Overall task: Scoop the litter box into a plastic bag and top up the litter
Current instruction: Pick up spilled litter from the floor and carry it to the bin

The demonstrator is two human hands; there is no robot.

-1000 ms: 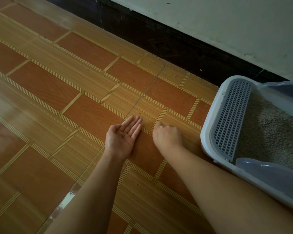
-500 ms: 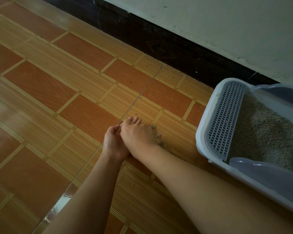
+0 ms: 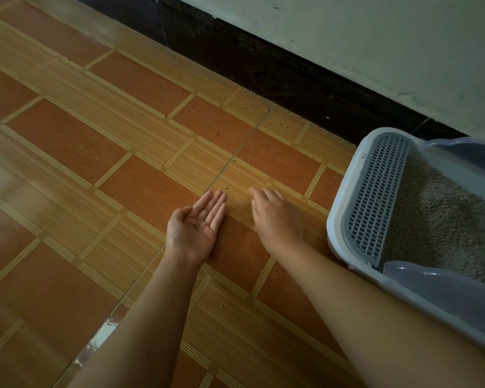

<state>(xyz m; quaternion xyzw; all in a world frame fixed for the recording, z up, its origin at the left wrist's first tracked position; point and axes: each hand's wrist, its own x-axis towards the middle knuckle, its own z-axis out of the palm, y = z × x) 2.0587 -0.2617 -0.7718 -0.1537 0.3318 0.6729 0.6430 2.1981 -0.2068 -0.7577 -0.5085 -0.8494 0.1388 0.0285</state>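
Just changed: half a second back the right hand (image 3: 275,219) was brushing across the left hand (image 3: 196,228). Now they've split apart and the right one is out over the tiles again.
Left hand: lying on the floor (image 3: 95,163), palm up, fingers straight, a few grains sitting in the palm.
Right hand: palm down, fingers loose, gripping nothing as far as I can see.
What it means: looks like spill cleanup, one sweep landed and another coming. It's a side job, not scooping or topping up.
Litter box (image 3: 338,219): far right on the floor, near the right hand, with litter (image 3: 437,219) behind a grate (image 3: 375,191). No bag in shot.
Floor: orange and tan tiles, stray grains (image 3: 283,125) mostly by the dark baseboard (image 3: 291,77).
Room: pale scuffed wall (image 3: 375,37) above it.
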